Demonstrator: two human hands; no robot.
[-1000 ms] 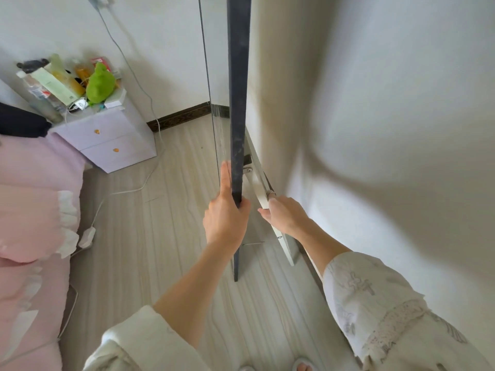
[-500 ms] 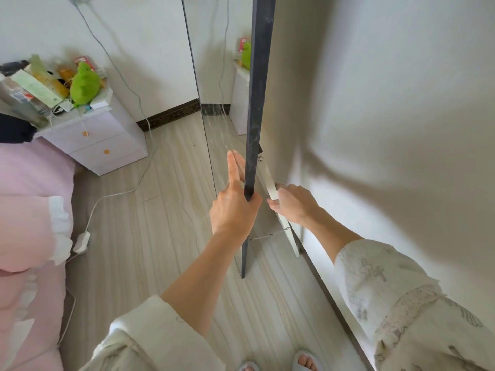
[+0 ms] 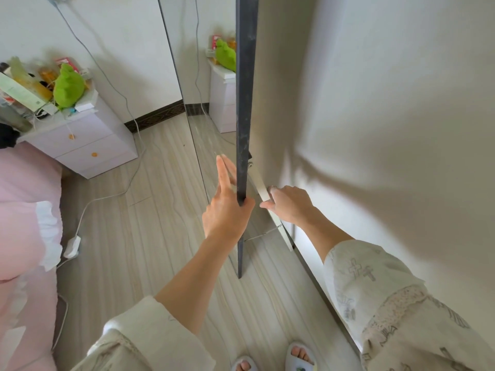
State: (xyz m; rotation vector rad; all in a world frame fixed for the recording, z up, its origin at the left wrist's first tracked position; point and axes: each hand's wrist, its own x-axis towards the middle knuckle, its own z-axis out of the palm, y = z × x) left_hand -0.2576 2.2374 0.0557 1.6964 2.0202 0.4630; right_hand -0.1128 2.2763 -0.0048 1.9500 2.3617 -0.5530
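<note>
- Left hand (image 3: 227, 212): fingers (image 3: 222, 170) straight, flat on the glass; thumb hooked behind the dark frame edge, pinching the mirror (image 3: 245, 103).
- Right hand (image 3: 290, 203): fingers curled round the white support leg (image 3: 262, 192) behind the mirror.
- Mirror: upright on the floor (image 3: 150, 210), near the wall (image 3: 375, 116).

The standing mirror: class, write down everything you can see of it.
The mirror is tall and stands nearly upright on the wooden floor, edge-on to the camera, close to the wall. Its dark frame looks like scuffed metal; its face reflects the bedside cabinet and green toy. A white support leg hinges off the back, tied by a thin wire. The left hand pinches the frame; the right hand grips the leg.
</note>
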